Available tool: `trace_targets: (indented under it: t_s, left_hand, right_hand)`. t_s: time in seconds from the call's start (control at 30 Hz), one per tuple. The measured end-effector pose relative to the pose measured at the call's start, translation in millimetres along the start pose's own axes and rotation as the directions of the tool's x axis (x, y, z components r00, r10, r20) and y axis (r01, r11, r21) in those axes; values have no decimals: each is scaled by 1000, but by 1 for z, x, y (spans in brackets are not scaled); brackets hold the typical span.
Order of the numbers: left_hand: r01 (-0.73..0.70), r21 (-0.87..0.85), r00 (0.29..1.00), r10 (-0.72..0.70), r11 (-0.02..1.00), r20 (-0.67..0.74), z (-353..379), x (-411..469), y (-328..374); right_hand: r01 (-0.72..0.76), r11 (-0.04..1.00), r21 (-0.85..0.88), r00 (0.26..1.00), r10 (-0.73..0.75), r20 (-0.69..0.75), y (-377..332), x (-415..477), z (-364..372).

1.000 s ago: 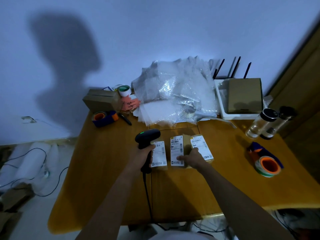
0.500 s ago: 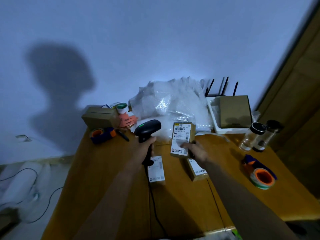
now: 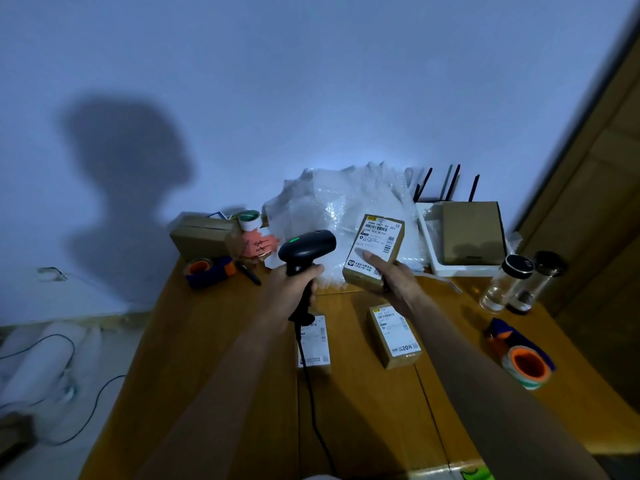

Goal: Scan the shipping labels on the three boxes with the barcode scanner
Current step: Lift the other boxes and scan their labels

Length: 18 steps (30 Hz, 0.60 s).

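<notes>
My left hand (image 3: 292,289) grips the handle of a black barcode scanner (image 3: 306,249), raised above the table with a green light on top and its head turned to the right. My right hand (image 3: 393,280) holds a small cardboard box (image 3: 375,252) upright in the air, its white shipping label facing me, close to the right of the scanner's head. Two more labelled boxes lie flat on the wooden table (image 3: 207,358): one box (image 3: 313,342) partly hidden under my left wrist and the scanner cable, another box (image 3: 394,336) below my right hand.
A heap of bubble wrap (image 3: 332,209) lies behind the held box. A brown carton (image 3: 201,235), tape rolls (image 3: 204,270) and a pen sit back left. At right are a white tray with a box (image 3: 472,232), two glass jars (image 3: 507,284) and an orange tape dispenser (image 3: 524,363).
My right hand picked the middle box off the table and lifted it upright beside the scanner. My left hand raised the scanner. The camera tilted up.
</notes>
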<state>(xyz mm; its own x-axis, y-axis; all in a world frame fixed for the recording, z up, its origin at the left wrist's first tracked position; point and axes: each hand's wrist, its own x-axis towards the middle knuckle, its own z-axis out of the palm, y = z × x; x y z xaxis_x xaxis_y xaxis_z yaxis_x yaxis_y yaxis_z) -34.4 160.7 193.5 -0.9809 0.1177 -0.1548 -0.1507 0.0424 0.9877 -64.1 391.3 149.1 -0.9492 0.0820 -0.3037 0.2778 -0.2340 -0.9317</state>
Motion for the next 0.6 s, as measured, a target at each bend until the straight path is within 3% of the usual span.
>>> trace_targets:
  t_s: [0.17, 0.33, 0.6]
  left_hand:
    - [-13, 8, 1000, 14, 1000, -22, 0, -2, 0]
    - [-6, 41, 1000, 6, 999, -5, 0, -4, -3]
    - [1, 67, 1000, 0, 998, -21, 2, -4, -5]
  right_hand:
    - [125, 970, -211, 987, -142, -71, 0, -2, 3]
    - [146, 975, -169, 983, -162, -89, 2, -5, 4]
    - [136, 954, -266, 988, -150, -32, 7, 1, 2]
